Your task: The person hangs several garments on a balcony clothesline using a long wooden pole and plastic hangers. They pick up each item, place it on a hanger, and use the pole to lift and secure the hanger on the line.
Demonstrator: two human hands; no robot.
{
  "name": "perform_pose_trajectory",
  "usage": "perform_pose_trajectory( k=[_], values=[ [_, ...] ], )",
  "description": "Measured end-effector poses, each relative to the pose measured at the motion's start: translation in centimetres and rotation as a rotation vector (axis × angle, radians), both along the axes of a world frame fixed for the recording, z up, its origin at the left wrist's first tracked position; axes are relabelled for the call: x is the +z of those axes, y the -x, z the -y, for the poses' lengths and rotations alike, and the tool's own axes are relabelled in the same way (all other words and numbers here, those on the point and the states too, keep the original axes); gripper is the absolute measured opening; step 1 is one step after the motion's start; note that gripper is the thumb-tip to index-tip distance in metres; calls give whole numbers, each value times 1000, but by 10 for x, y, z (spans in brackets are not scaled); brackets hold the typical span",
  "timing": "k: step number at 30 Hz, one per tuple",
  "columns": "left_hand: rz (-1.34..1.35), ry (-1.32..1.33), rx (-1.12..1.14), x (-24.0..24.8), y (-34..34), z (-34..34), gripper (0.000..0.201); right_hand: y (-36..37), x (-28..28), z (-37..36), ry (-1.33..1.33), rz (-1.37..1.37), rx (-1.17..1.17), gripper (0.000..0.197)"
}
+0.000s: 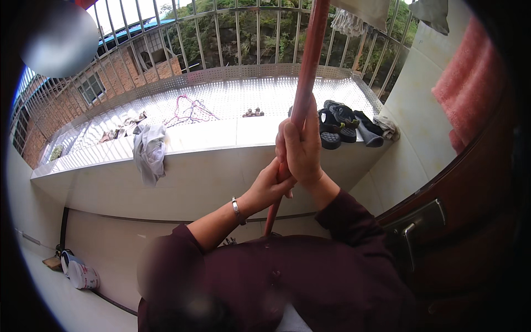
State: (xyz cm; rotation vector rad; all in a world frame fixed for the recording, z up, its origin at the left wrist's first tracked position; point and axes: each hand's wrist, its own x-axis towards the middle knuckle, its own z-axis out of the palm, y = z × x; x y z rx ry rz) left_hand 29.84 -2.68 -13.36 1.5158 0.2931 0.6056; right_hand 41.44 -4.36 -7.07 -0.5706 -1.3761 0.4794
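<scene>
While upright, red pole (306,83) inside both grips.

1. One red pole (303,94), gripped by two hands: left hand (270,187) and right hand (300,148).
2. One grey cloth (150,152) draped over the ledge (210,138).
3. Several dark shoes (345,123); exact count unclear.
4. One pink towel (470,83).
5. Two white tubs (78,271) on the floor.

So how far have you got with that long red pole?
Done: both hands grip the red pole, right hand above left hand, and it is raised steeply toward the clothes hanging at the top. In hand: just holding it up; its tip is out of view. Left: the grey cloth lies on the ledge, beside the dark sandals.
</scene>
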Motion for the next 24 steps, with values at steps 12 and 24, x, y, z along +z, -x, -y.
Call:
perform_pose_trajectory(
  k=[12, 24],
  values=[
    [110, -26, -20, 9, -37, -6, 25, -39, 49, -15, -53, -10, -72, 60],
    [32, -80, 17, 0, -68, -20, 17, -70, 55, -29, -15, -2, -136, 56]
  ],
)
